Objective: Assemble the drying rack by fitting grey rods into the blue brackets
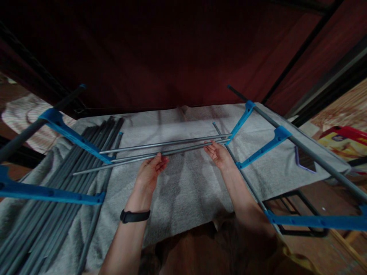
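Note:
My left hand [152,168], with a black band on its wrist, pinches a thin grey metal rod [183,149] near the middle. Toward the rod's right end, my right hand [217,153] closes thumb and fingers on it. Another thin rod [166,144] spans just behind, between the left blue bracket [76,137] and the right blue bracket [242,121]. Around my left hand the rods lie close together, so I cannot tell exactly how they overlap. A second right blue bracket [259,149] sits on the grey tube frame [315,158], to the right of my right hand.
Several grey tubes [65,179] lie side by side on the left of the grey cloth [183,191]. Another blue bracket [54,193] juts in at lower left. A dark red panel [172,57] stands behind. A red and yellow package [344,143] lies at far right.

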`<state>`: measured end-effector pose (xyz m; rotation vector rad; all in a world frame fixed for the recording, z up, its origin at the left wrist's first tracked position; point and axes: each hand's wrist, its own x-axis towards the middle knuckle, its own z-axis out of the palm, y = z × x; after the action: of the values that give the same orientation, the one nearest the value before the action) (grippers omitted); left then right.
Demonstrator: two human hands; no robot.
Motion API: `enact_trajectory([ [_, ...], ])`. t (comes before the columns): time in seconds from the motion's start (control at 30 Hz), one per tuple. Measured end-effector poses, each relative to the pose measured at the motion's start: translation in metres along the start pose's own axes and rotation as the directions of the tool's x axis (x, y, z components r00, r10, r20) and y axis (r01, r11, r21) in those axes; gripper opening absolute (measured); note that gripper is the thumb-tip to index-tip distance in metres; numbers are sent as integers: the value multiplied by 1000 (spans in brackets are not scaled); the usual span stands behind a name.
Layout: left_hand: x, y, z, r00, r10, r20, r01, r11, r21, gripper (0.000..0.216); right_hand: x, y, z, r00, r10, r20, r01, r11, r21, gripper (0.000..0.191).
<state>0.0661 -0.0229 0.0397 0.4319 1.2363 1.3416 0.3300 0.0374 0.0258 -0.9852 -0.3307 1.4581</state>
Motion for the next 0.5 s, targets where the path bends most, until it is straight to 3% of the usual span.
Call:
enact_trajectory([
  [0.33, -2, 0, 0, 999, -21, 27, 20, 999, 30, 13, 0, -4, -1, 999, -44, 19, 44, 999, 29, 17],
  [0.5, -3, -1, -1, 993, -38, 113, 27, 995, 99, 22, 2, -5, -4, 999, -54, 5, 54, 998, 39, 23],
])
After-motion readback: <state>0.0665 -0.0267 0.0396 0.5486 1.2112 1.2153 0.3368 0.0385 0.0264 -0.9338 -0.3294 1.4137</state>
